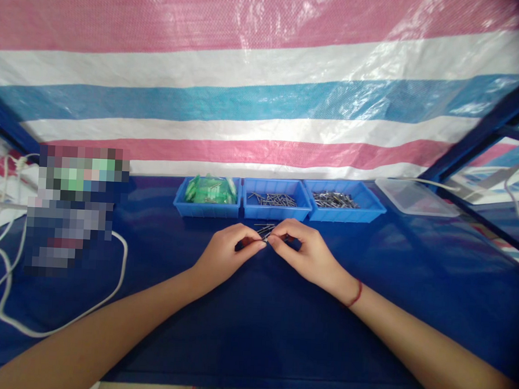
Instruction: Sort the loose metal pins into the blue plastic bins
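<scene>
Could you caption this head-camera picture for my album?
Left hand and right hand pinch small metal pins before three blue bins.
</scene>
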`<action>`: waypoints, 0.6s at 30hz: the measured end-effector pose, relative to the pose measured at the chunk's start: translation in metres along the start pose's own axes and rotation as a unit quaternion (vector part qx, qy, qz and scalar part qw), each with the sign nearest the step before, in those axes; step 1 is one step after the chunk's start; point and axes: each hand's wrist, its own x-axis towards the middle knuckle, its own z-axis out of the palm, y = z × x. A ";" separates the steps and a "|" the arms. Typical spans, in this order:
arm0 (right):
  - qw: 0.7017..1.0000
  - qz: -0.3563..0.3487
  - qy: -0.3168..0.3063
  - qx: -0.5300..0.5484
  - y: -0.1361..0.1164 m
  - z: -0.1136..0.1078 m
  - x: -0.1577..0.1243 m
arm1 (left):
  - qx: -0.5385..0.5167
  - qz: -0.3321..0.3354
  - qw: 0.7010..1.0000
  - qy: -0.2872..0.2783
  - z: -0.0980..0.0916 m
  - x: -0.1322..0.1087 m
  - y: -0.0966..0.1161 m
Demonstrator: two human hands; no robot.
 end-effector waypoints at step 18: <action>0.994 -0.071 -0.060 -0.054 -0.007 0.000 0.002 | -0.182 -0.058 0.982 0.000 0.003 0.000 -0.009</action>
